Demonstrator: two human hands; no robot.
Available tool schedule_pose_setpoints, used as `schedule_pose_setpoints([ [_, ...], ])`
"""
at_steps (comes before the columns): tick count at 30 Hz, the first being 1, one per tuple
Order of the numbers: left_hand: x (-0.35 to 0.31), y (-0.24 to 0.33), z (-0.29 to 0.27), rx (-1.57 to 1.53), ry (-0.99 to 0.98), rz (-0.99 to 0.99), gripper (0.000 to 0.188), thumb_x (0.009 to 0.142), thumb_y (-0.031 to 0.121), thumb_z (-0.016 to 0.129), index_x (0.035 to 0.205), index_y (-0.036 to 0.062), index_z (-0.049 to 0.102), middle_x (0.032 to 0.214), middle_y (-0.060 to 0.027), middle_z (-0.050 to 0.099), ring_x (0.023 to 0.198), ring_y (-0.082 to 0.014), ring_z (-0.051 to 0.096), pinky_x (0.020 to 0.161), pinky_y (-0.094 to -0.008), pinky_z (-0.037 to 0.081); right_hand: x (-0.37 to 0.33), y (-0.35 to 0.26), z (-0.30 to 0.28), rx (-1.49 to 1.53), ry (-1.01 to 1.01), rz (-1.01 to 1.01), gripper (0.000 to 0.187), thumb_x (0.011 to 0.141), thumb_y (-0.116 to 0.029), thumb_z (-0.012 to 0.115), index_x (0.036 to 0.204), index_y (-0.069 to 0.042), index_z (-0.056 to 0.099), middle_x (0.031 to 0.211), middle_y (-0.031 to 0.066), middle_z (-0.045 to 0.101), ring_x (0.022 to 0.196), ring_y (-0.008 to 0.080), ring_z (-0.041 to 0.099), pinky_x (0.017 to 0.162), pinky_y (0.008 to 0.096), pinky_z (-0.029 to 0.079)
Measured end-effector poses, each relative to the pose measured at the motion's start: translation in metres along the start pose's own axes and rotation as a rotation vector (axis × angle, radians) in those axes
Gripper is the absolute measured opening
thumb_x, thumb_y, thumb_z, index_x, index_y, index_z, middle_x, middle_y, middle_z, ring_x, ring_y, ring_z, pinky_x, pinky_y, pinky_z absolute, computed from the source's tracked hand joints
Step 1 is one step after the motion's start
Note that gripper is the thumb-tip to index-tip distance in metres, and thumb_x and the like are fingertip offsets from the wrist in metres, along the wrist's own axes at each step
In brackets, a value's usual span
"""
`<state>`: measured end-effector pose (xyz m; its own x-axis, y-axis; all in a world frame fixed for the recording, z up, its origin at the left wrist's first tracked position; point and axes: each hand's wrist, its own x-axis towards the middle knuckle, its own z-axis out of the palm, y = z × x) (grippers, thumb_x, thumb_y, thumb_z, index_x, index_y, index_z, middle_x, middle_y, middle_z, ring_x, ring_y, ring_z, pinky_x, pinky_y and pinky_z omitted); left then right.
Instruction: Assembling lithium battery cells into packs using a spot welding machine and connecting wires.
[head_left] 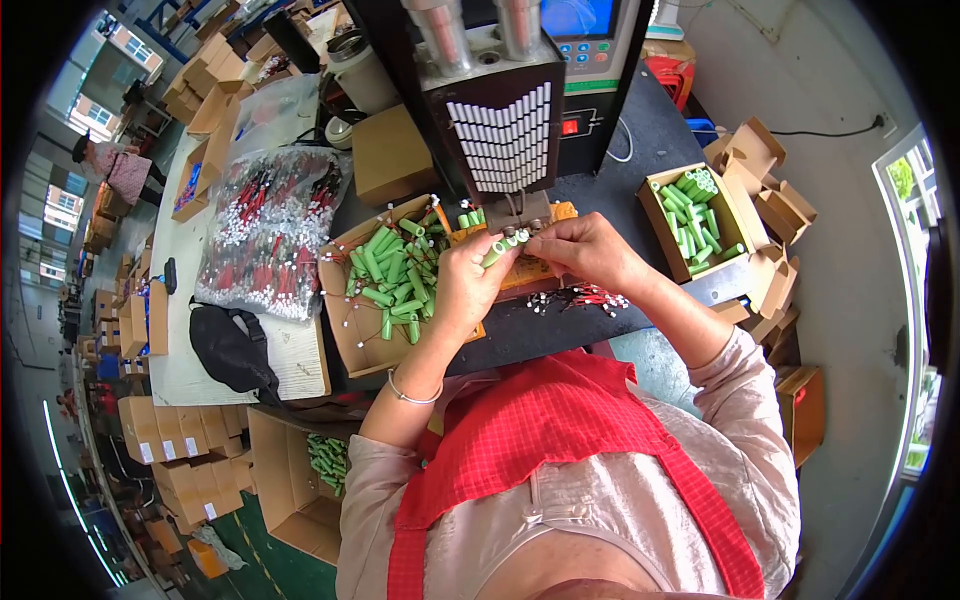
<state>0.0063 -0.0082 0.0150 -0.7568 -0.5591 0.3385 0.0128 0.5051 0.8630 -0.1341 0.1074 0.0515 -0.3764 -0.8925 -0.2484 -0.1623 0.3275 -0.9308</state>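
Observation:
Under the head of a spot-welding machine (503, 135), my left hand (468, 285) is closed around a small row of green cylindrical battery cells (495, 254), their pale ends toward the machine. My right hand (590, 250) meets the row from the right, thumb and fingers pinched at its end; what lies between those fingertips is too small to tell. Just below the hands, a pile of red and black wire leads with white connectors (590, 297) rests on the dark bench (500, 343).
To the left stands an open carton (352, 345) of green cells, some with wires. A smaller box (667, 240) of green cells sits right. Farther left are a clear bag of wire leads (265, 235) and a black pouch (228, 347). Another person (125, 175) is far left.

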Motion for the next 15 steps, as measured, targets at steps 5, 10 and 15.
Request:
schedule_pose_setpoints([
  [5, -0.002, -0.007, 0.003, -0.018, 0.025, -0.117, 0.014, 0.077, 0.006, 0.066, 0.09, 0.0014, 0.064, 0.07, -0.0065, 0.062, 0.062, -0.0096, 0.056, 0.057, -0.0252, 0.045, 0.004, 0.004, 0.003, 0.029, -0.004, -0.014, 0.021, 0.085, -0.022, 0.06, 0.081, -0.002, 0.067, 0.058, -0.002, 0.054, 0.053, 0.0044, 0.048, 0.049, 0.0213, 0.04],
  [10, -0.002, -0.005, -0.009, -0.206, -0.043, -0.291, 0.016, 0.08, 0.008, 0.065, 0.095, 0.0007, 0.064, 0.079, 0.0008, 0.063, 0.067, -0.0043, 0.054, 0.059, -0.02, 0.044, -0.005, 0.008, -0.014, 0.042, -0.003, -0.116, 0.026, 0.089, -0.025, 0.055, 0.096, -0.001, 0.064, 0.071, 0.0002, 0.06, 0.06, 0.0045, 0.052, 0.055, 0.0203, 0.045],
  [15, -0.012, -0.023, -0.068, -0.193, 0.138, -0.37, 0.024, 0.082, 0.011, 0.062, 0.106, 0.0032, 0.06, 0.082, 0.0002, 0.06, 0.067, -0.0061, 0.054, 0.058, -0.0186, 0.044, -0.035, 0.045, -0.069, -0.342, 0.203, -0.193, 0.009, 0.08, -0.007, 0.059, 0.085, 0.0, 0.062, 0.076, 0.0056, 0.061, 0.069, 0.0112, 0.058, 0.061, 0.0238, 0.047],
])
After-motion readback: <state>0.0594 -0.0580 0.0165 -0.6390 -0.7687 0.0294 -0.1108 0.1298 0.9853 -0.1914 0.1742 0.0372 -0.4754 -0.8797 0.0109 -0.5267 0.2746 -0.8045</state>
